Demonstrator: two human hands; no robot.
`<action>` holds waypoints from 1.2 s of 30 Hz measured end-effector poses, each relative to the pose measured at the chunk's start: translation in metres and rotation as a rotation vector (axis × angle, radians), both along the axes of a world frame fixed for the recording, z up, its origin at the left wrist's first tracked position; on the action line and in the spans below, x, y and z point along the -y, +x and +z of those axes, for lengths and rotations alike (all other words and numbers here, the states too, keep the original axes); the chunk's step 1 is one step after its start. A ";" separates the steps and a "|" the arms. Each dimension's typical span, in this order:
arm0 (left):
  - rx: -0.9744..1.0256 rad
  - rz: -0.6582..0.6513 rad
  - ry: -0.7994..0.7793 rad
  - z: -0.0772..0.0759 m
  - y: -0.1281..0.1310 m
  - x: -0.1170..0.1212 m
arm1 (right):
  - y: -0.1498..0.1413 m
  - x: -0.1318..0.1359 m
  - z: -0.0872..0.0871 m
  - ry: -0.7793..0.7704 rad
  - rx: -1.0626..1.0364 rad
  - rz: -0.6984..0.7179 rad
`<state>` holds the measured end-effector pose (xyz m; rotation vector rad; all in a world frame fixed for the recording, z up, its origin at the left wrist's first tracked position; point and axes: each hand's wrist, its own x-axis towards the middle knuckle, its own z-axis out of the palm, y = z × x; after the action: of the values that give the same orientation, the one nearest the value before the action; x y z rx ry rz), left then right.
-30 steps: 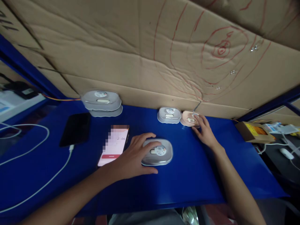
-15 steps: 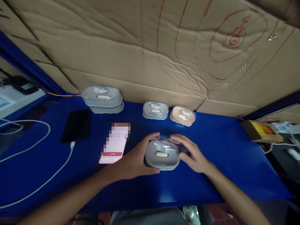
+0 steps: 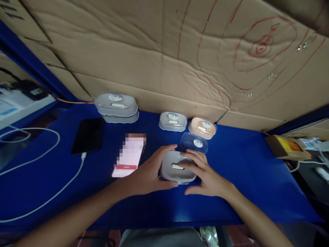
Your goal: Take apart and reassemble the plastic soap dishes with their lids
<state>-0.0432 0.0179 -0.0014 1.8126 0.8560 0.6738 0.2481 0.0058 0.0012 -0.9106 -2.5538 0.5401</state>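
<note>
My left hand [image 3: 157, 169] is closed around the left side of a grey oval plastic box [image 3: 169, 176], thumb at the near edge and fingers at the far edge. The box has no clear cover on it, and a cream-coloured oblong piece [image 3: 177, 166] shows in its middle. Over the box's right part reaches my right hand [image 3: 205, 175], its fingers spread and the thumb apart. Its fingertips are close to the cream piece; whether they touch is unclear. A transparent lid [image 3: 189, 141] with a round sticker lies just behind the hands.
At the back stand a stacked pair of grey boxes [image 3: 117, 104], one smaller grey box [image 3: 172, 121] and a peach box [image 3: 202, 128]. A lit phone [image 3: 130, 156] and a dark tablet [image 3: 87, 135] with a white cable [image 3: 81, 168] lie left. Cardboard [image 3: 128, 51] walls the back; a small carton [image 3: 286, 147] sits right.
The transparent lid has come off the grey box and now lies behind it, near the peach box. My right hand has let go of it and moved over the box.
</note>
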 end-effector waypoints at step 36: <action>0.790 0.272 -0.998 0.018 0.016 -0.002 | -0.006 0.019 -0.006 0.135 -0.068 -0.118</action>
<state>-0.0276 0.0196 0.0168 0.4648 0.6861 0.8349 0.2421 -0.0128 -0.0047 -0.9702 -2.4242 0.3529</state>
